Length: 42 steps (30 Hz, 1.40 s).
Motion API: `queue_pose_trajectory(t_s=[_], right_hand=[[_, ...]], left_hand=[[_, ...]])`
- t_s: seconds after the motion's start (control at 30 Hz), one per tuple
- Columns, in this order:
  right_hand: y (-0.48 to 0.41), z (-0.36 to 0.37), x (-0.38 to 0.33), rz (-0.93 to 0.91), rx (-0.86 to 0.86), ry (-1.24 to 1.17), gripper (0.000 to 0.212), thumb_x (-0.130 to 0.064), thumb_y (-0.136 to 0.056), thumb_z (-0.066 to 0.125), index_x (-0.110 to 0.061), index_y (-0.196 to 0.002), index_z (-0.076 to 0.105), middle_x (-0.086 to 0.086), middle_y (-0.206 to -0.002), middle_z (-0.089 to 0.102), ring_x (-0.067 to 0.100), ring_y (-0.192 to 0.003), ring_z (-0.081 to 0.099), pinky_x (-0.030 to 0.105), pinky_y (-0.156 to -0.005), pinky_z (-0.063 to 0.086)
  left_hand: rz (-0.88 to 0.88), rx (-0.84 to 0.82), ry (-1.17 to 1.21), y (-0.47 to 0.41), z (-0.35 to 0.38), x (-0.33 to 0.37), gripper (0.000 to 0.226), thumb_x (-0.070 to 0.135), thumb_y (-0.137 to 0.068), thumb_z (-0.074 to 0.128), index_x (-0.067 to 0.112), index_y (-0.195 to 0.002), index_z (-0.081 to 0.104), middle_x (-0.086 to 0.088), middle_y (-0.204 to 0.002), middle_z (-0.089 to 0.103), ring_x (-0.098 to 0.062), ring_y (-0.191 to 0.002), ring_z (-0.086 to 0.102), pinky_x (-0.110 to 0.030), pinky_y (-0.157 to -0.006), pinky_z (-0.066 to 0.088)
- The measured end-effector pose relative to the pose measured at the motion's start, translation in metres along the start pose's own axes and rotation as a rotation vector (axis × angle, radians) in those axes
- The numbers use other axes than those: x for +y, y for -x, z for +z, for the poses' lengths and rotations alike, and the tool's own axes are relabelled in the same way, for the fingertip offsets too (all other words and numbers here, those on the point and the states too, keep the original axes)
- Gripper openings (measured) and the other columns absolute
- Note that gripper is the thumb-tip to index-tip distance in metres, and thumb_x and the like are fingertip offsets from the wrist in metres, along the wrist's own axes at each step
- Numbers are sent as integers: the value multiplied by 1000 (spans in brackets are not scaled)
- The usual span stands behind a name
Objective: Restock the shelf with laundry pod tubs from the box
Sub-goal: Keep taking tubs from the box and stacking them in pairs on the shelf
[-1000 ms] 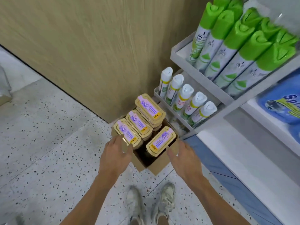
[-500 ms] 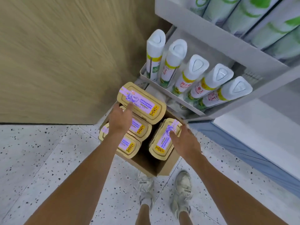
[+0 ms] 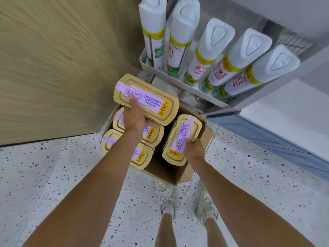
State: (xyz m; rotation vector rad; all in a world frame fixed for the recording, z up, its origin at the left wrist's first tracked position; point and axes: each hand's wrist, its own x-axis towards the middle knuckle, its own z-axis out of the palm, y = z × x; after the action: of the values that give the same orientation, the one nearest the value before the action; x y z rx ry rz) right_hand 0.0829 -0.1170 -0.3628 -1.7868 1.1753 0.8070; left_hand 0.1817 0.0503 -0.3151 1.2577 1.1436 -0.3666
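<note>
Where terrazzo floor (image 3: 44, 175) meets wood wall (image 3: 53, 68) — box (image 3: 167, 173) stands.

Bare forearms (image 3: 99, 175), bare shins (image 3: 164, 230), off-white mesh sneakers (image 3: 166, 194) with lettered tongue, white socks (image 3: 168, 209).

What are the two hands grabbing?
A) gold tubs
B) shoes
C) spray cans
A: the left hand grips the far gold tub, and the right hand grips the right gold tub in the box.
</note>
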Motion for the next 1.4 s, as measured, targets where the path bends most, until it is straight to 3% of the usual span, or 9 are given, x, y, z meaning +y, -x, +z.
queue_pose_trajectory(t_s=[0.13,0.23,0.4,0.7,0.93,1.07,1.13,1.3,1.4], right_hand=[[11,-9,12,-36,44,12,37,-36,-105,41,-6,-124,52,14,-114,63,38,-108,61,36,-82,47],[17,-25,23,-25,-13,-78,30,-40,-102,46,-14,-110,57,8,-107,67,32,-100,66,49,-87,57],[52,-85,39,-157,-2,-111,44,-56,-86,48,-16,-98,61,3,-94,72,26,-88,71,53,-79,59],[132,-213,60,-300,96,-180,31,-45,-99,53,-16,-95,63,1,-82,74,23,-79,71,37,-70,58],[167,-346,121,-355,206,-281,21,-43,-99,54,-25,-96,66,5,-83,76,21,-75,72,36,-65,58],[180,-432,178,-344,297,-311,19,-40,-99,54,-27,-90,64,-4,-74,75,11,-65,70,26,-55,55],[183,-474,208,-330,342,-317,23,-41,-99,54,-24,-87,62,-1,-71,75,14,-63,69,30,-56,54],[172,-558,268,-305,396,-238,26,-43,-100,51,-23,-87,59,-1,-69,75,19,-63,71,44,-60,58],[154,-590,290,-302,429,-212,24,-42,-100,51,-23,-89,60,-5,-68,75,16,-62,72,45,-62,59]], left_hand=[[-5,27,66,6,-5,-1,50,58,-102,44,16,-124,59,-8,-108,73,-31,-97,74,-38,-59,63],[34,-18,59,18,-13,-6,40,55,-104,43,21,-111,63,-8,-107,75,-29,-95,76,-36,-63,63],[92,4,110,68,-21,-12,43,54,-103,46,20,-124,61,-4,-107,75,-25,-91,76,-34,-61,63],[147,-19,23,219,-4,-30,29,49,-102,52,26,-117,62,0,-101,76,-23,-93,74,-39,-69,65],[167,-148,-47,333,70,-80,36,52,-98,52,20,-105,65,2,-81,79,-19,-70,77,-36,-53,63],[189,-170,-94,397,126,-127,46,53,-98,53,15,-122,65,-6,-88,81,-22,-72,79,-46,-57,64],[189,-180,-106,430,155,-152,37,49,-101,50,17,-112,65,-2,-77,80,-16,-63,77,-37,-48,62],[135,-256,-122,494,224,-204,26,44,-104,48,24,-102,64,-7,-99,74,-15,-59,76,-44,-65,64],[131,-302,-151,509,258,-228,26,46,-105,46,27,-106,65,-4,-99,77,-19,-67,78,-38,-61,65]])
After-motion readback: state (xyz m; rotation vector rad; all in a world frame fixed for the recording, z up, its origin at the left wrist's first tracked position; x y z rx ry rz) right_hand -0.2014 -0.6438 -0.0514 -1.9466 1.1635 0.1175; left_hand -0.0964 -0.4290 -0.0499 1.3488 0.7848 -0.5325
